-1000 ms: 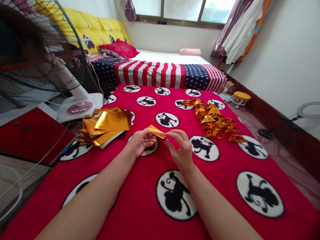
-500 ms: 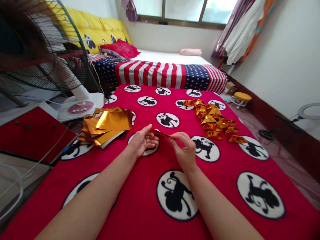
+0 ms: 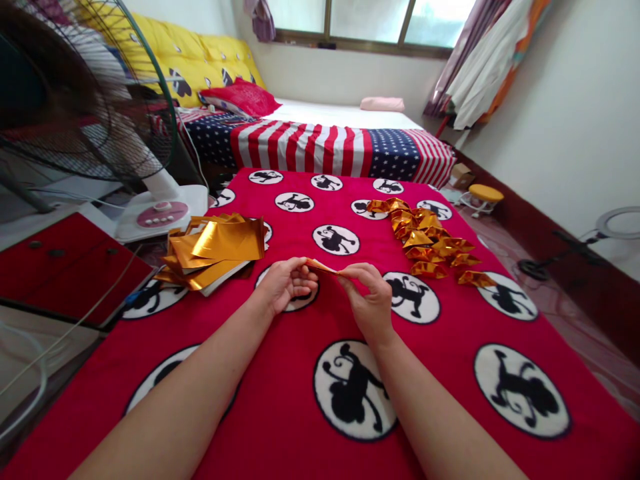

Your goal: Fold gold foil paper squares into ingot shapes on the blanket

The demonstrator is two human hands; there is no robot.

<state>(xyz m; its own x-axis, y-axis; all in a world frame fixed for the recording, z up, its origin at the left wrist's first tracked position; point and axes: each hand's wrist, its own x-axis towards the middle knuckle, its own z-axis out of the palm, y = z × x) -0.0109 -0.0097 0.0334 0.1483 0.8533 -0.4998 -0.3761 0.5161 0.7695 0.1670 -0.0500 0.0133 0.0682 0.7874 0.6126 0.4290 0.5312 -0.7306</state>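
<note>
A narrow folded strip of gold paper [image 3: 323, 267] spans the gap between my two hands, above the red blanket [image 3: 280, 387]. My left hand [image 3: 289, 287] pinches its left end between thumb and fingers, palm partly turned up. The right end is pinched by the thumb and forefinger of my right hand [image 3: 367, 297]. To the left lies a loose stack of flat gold sheets [image 3: 225, 241]. Folded gold paper pieces [image 3: 423, 252] sit in a cluster on the blanket at the right.
A fan [image 3: 163, 193] stands at the left beside a red-topped box [image 3: 65, 267]. Behind the blanket is a bed with a striped and starred cover [image 3: 310, 148]. A yellow stool [image 3: 485, 193] and a ring-shaped stand [image 3: 620, 222] are on the right.
The left end of the gold strip has tilted a little, and my left thumb has shifted slightly down along it. My right hand has barely moved.
</note>
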